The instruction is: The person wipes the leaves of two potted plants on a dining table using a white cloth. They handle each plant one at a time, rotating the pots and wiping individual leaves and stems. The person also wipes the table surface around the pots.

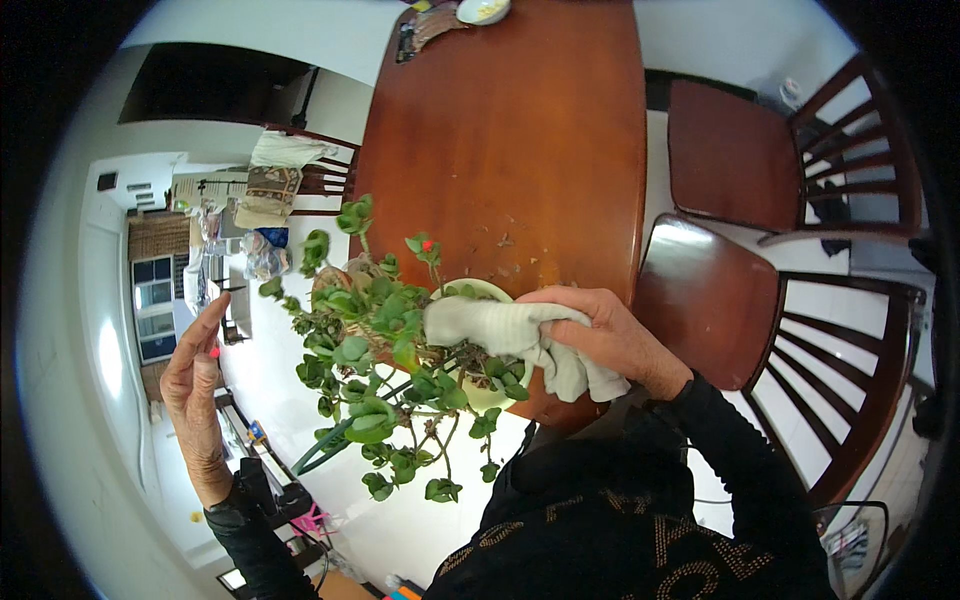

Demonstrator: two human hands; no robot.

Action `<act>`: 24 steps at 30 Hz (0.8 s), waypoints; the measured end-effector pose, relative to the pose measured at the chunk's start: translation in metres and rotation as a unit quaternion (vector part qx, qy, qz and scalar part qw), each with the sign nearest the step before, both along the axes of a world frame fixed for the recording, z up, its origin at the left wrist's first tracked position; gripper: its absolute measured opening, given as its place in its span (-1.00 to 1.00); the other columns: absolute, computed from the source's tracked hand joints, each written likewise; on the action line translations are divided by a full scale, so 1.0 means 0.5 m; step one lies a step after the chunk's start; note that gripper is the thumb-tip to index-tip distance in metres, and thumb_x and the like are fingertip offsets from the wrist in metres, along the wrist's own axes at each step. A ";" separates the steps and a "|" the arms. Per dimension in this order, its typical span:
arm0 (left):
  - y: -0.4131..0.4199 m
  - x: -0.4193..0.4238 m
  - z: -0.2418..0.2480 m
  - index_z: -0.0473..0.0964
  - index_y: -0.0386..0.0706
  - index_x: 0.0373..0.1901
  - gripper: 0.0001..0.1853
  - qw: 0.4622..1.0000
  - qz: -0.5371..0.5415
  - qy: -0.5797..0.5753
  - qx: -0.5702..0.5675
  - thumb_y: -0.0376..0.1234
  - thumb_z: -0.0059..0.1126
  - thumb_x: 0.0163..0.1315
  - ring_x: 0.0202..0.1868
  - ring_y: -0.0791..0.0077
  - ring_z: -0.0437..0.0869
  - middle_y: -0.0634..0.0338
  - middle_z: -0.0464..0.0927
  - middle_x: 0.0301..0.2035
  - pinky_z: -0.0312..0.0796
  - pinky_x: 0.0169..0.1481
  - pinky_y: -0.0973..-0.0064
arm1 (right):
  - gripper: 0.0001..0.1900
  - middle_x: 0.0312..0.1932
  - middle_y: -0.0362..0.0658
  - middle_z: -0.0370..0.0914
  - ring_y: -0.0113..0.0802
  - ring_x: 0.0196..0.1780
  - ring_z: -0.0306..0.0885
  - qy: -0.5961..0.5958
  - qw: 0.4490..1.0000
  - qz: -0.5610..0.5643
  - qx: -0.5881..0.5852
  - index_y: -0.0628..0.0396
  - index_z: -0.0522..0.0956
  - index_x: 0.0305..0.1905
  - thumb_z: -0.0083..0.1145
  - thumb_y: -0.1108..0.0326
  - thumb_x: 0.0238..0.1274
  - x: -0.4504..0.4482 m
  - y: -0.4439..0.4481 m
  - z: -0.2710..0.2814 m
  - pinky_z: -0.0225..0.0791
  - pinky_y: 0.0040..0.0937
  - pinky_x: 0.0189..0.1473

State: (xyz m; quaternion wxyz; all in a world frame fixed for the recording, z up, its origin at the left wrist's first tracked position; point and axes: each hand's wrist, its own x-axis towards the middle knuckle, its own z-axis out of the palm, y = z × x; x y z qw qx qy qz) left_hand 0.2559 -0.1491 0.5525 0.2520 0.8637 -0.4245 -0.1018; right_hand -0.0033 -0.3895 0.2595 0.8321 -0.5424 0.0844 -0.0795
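Observation:
My right hand (pixel 611 330) grips a bunched pale cloth (pixel 499 326), part of which lies over the rim of a light green plant pot (pixel 480 289) and against the leaves. The pot stands at the table's near edge. From it a leafy green plant (pixel 390 307) spreads to the left and hangs past the edge, with a small red flower (pixel 427 246) on one stem. My left hand (pixel 196 382) is raised at the left, away from the plant, fingers stretched and holding no object that shows. Dark green stalks or rods run down-left among the leaves.
Dry plant bits (pixel 505 238) lie scattered on the wooden table (pixel 510 135) beyond the pot. A white bowl (pixel 484 10) with food stands at its far end, by packages. Two wooden chairs (pixel 705 300) are at the right; another chair draped with cloths (pixel 274 191) is at the left.

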 end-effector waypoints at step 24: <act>0.267 0.173 -0.326 0.64 -0.32 0.11 -0.58 0.926 0.160 0.332 -0.077 -0.16 0.26 0.45 -0.01 0.46 0.73 0.07 0.74 -0.03 0.57 0.16 0.46 | -0.62 0.06 -0.10 0.68 -0.34 0.04 0.64 0.075 0.971 -0.032 -0.224 0.20 0.58 0.27 0.16 0.38 0.41 0.123 0.055 0.104 0.48 -0.32 0.08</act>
